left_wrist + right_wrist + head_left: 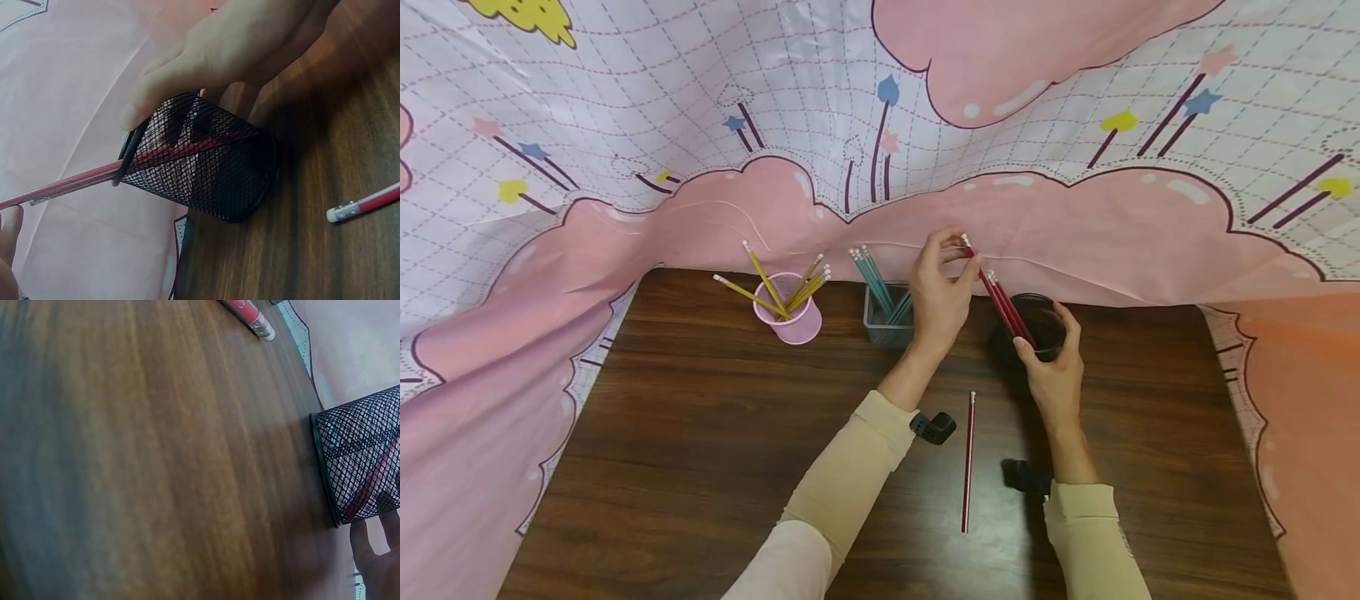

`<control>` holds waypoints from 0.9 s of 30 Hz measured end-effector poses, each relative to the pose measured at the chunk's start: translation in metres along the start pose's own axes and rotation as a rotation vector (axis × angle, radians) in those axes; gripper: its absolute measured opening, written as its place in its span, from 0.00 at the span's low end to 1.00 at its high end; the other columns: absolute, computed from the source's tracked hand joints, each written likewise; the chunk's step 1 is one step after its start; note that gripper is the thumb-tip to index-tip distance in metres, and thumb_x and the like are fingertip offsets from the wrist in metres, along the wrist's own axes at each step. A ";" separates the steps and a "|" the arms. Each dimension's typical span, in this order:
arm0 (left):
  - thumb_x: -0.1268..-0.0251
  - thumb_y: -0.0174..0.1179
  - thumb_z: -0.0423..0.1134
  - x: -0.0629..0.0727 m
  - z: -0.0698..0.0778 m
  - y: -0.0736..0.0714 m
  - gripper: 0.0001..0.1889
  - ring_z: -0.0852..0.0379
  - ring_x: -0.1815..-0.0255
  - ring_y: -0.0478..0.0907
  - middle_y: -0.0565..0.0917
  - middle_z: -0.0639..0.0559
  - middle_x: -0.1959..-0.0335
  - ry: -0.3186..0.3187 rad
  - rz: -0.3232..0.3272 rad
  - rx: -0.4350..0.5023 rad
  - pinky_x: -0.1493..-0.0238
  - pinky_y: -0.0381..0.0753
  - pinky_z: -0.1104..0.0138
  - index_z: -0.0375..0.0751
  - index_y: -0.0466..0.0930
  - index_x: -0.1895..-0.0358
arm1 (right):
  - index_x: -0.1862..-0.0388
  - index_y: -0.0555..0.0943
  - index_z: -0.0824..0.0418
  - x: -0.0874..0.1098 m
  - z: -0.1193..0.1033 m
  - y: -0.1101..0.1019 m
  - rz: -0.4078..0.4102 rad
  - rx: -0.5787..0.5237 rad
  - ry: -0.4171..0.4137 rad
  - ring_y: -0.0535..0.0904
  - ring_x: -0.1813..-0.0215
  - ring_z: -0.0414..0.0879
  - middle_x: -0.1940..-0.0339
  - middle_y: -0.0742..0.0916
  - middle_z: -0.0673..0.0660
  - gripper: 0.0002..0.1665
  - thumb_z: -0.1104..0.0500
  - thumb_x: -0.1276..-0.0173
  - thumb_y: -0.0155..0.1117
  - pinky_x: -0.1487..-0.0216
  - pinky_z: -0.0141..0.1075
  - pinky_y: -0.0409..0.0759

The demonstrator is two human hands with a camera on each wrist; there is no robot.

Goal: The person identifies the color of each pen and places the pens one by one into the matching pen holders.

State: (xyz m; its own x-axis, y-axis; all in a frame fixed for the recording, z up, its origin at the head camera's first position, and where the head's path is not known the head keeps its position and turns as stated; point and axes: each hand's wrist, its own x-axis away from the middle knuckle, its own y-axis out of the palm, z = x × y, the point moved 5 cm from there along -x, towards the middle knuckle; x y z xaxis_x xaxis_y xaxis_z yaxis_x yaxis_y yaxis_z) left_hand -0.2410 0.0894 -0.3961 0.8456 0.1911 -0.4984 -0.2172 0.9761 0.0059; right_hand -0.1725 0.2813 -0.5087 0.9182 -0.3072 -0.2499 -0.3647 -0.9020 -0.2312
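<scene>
My left hand [942, 292] pinches a red pencil [977, 268] close to its white eraser end. The pencil slants down to the right, into a round black mesh pencil cup [187, 165]. Other red pencils [1013, 310] lean in the same cup, eraser ends up. Around the cup's side and rim my right hand [1062, 375] holds it, thumb at the near left of the rim and fingers at the far right. A further red pencil [970, 467] lies loose on the wooden table [715, 450], between my forearms.
A pink mesh cup [799, 330] with several yellow pencils [763, 279] stands at the back left. Beside my left hand is a grey square mesh holder [887, 337] with several teal pencils [871, 279]. A patterned cloth [820, 200] hangs along the table's back edge.
</scene>
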 end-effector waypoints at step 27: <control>0.38 0.68 0.31 0.031 -0.043 0.000 0.20 0.49 0.56 0.87 0.84 0.45 0.49 0.003 -0.177 0.002 0.63 0.85 0.72 0.34 0.76 0.43 | 0.26 0.64 0.59 0.000 0.001 0.003 -0.003 -0.028 -0.011 0.76 0.40 0.64 0.34 0.77 0.66 0.43 0.63 0.37 0.73 0.42 0.38 0.74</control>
State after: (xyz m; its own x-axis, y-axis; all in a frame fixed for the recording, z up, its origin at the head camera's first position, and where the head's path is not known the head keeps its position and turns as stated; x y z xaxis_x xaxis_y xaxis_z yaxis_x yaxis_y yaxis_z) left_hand -0.2357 0.0905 -0.4483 0.8692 0.0162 -0.4941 -0.0644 0.9947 -0.0807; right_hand -0.1734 0.2793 -0.5106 0.9177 -0.3012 -0.2592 -0.3571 -0.9112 -0.2056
